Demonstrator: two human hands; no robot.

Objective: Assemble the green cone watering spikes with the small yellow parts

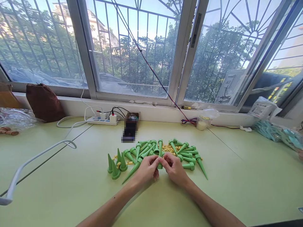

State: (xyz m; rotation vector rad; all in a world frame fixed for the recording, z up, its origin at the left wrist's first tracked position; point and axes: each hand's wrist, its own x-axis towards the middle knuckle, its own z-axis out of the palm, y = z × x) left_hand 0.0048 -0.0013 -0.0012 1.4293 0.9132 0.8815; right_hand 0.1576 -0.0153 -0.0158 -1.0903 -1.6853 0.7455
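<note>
Both my hands meet at the middle of the pile, fingers closed on a green plastic spike [160, 165] with a wide collar at its lower end. My left hand [147, 169] pinches it from the left, thumb and forefinger at the front. From the right, my right hand [174, 168] pinches the same piece. My fingertips hide part of it. Around them lie several more green spikes [199, 164], most on their sides. To the left, a few green cones [115, 171] stand point up. Small yellow plastic pieces [167, 148] lie heaped behind my hands.
A white cable [42, 154] loops over the table's left side from a power strip [102, 120]. Behind the pile stand a small box [135, 116] and a lidded jar [203, 123]. A brown bag [44, 102] sits back left; teal packets [270, 130] lie at right.
</note>
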